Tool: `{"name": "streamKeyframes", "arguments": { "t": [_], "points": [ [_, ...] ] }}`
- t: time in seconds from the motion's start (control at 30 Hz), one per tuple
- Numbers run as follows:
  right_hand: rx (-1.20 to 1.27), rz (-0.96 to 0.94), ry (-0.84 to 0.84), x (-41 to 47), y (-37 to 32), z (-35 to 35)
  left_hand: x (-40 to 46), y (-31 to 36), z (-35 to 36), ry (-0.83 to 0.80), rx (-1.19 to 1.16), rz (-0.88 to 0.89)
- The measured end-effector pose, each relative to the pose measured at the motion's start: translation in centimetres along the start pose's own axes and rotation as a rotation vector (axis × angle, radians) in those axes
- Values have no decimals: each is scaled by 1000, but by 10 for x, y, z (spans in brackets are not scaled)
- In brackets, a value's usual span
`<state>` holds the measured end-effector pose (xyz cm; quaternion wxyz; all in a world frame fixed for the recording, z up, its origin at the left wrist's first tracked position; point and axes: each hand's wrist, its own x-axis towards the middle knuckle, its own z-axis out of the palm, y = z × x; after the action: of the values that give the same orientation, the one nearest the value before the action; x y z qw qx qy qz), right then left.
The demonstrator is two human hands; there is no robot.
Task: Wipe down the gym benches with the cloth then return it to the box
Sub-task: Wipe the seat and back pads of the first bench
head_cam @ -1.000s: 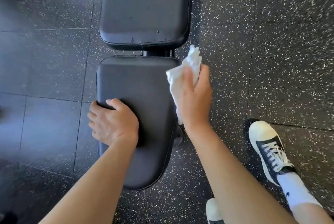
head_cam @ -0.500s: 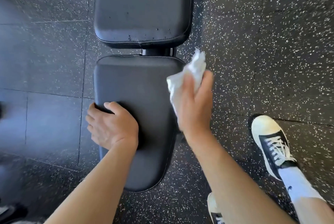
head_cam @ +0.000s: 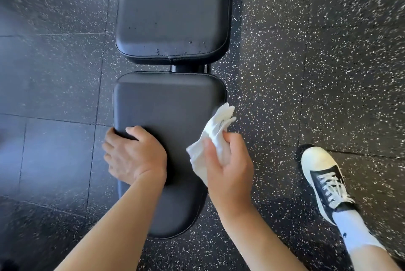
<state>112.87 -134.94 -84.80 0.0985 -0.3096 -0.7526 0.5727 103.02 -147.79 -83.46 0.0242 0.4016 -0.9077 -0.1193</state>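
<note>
Left hand (head_cam: 133, 157), lower-left of centre: fingers curl over the left edge of the seat pad (head_cam: 168, 113), thumb on top, bracing; same spot as 1 s ago. Centre: seat pad runs from mid-frame down to the bottom; back pad (head_cam: 173, 8) fills the upper centre w/ small dark specks near its lower edge, so prob. not wiped yet. Right of centre: right hand (head_cam: 228, 167) has dropped from beside the pad's right edge and come inward, now over the lower-right part of the seat. Thumb & fingers pinch the white cloth (head_cam: 210, 137), bunched, loose end poking up-right. Reads like a stroke coming back down the seat's right side. Far right: a sneaker (head_cam: 324, 183) on the speckled floor (head_cam: 317, 51). Box not in view; return step still ahead.
</note>
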Motion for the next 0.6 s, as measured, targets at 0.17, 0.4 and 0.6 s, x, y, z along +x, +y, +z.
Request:
{"name": "streamKeyframes", "arguments": {
  "t": [0.17, 0.4, 0.6],
  "points": [
    [-104, -151, 59, 51, -26, 12, -3, 2, -1, -3, 15, 13],
    [-556, -526, -148, 99, -77, 56, -5, 5, -6, -41, 37, -6],
    [-568, -705, -515, 106, -112, 121, -3, 7, -8, -45, 36, -31]
  ]
}}
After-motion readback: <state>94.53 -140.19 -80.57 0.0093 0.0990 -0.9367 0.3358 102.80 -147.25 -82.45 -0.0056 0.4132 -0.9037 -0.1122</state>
